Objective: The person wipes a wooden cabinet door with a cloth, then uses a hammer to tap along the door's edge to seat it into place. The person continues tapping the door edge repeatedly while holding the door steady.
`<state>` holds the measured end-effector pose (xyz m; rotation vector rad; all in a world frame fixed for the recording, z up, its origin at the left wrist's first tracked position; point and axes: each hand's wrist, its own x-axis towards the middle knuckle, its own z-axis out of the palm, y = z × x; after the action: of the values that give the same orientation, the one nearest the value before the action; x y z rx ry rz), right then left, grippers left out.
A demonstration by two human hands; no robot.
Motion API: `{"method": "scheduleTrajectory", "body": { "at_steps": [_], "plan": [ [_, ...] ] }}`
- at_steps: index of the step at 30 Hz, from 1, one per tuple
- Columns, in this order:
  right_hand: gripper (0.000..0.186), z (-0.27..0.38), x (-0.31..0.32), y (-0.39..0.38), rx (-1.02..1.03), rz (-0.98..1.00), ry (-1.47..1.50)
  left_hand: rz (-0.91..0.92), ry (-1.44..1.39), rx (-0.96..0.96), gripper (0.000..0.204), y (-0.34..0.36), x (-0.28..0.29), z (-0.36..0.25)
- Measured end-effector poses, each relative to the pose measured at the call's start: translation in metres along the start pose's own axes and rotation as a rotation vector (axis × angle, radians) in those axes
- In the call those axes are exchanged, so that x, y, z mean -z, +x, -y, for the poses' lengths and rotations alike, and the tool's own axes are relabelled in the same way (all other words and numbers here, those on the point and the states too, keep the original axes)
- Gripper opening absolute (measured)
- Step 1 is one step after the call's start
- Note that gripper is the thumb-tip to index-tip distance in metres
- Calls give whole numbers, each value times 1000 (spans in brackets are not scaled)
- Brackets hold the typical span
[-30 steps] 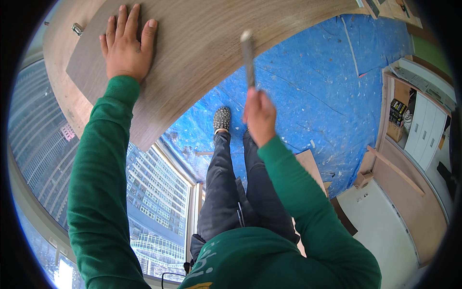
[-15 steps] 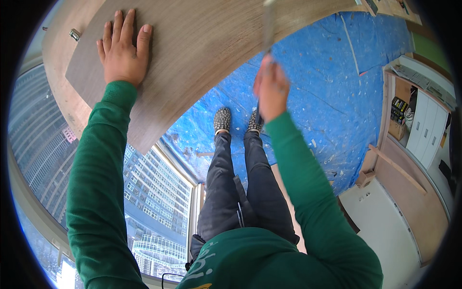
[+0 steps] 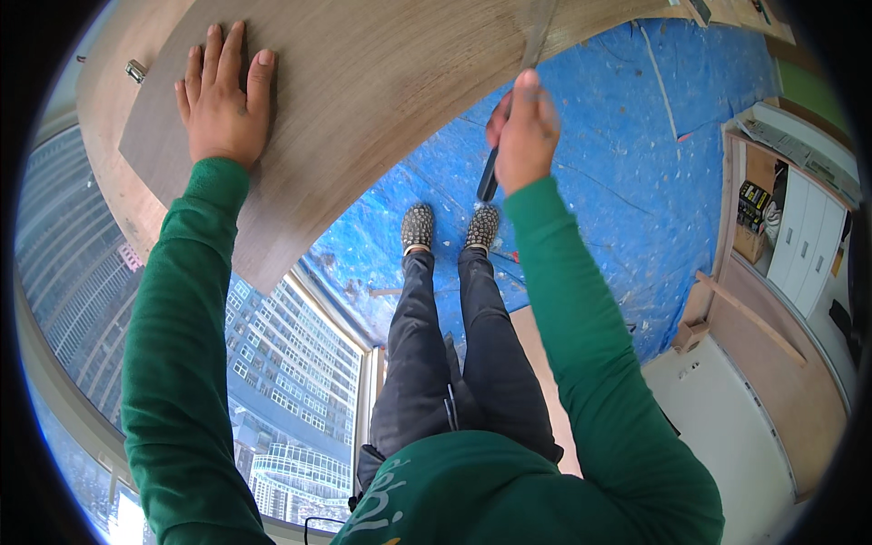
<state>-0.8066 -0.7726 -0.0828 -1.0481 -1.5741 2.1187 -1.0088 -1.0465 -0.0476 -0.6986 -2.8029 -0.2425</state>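
Note:
My left hand (image 3: 225, 107) lies flat with fingers spread on a brown wood-grain panel (image 3: 372, 82), which rests over a lighter board (image 3: 114, 159). A small metal fitting (image 3: 135, 71) is beside the panel's upper-left edge. My right hand (image 3: 525, 132) is closed round a long, flat, file-like tool (image 3: 487, 177) at the panel's near edge. Its grey upper length is motion-blurred over the wood, and its dark lower end points down toward my feet; whether it touches the panel I cannot tell.
Blue sheeting (image 3: 627, 182) covers the floor under my patterned shoes (image 3: 418, 227). A window (image 3: 282, 363) with buildings outside is at lower left. At right are a white cabinet (image 3: 804, 245), a leaning wooden board (image 3: 754, 372) with a batten, and a pale loose board (image 3: 536, 381) behind my legs.
My right hand, gripping the tool, has moved up and to the right along the panel's edge. My left hand has shifted slightly leftward in view, still pressed flat on the panel.

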Motion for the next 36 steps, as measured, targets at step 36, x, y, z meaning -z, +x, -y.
{"method": "scheduleTrajectory", "body": {
  "at_steps": [36],
  "plan": [
    [59,-37,-30,-37,65,-140,56,60,-59,-35,63,7,6,-3]
  ]
}}
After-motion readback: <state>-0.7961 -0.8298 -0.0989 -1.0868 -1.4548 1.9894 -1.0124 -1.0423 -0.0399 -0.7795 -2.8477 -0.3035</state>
